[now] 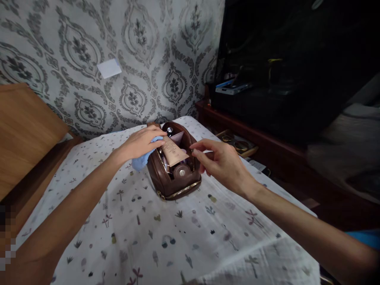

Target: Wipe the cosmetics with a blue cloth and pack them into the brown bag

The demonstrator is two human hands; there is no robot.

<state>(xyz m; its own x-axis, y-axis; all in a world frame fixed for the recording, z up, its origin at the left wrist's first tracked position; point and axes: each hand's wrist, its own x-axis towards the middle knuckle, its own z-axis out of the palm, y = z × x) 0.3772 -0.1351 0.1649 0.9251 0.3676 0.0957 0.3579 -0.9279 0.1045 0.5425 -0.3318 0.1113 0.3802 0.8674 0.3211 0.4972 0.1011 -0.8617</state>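
Observation:
A brown leather toiletry bag (156, 176) with gold zippers lies unzipped on the patterned sheet. Inside it are a beige tube (172, 151), a dark bottle with a silver top (170, 130) and a brown flap with a round snap (182, 172). My left hand (145, 139) rests at the bag's left rim, closed around a light blue cloth (141, 161), its fingertips by the tube. On the other side, my right hand (221, 160) pinches the bag's zipper edge between thumb and index finger. Its other fingers are curled and partly hidden.
The bed sheet (133, 237) spreads under the bag. A wooden headboard (29, 134) stands at left, patterned wallpaper (139, 35) behind. To the right are a dark red wooden ledge (237, 122), a tray with round items (251, 151) and a blue-and-white box (231, 88).

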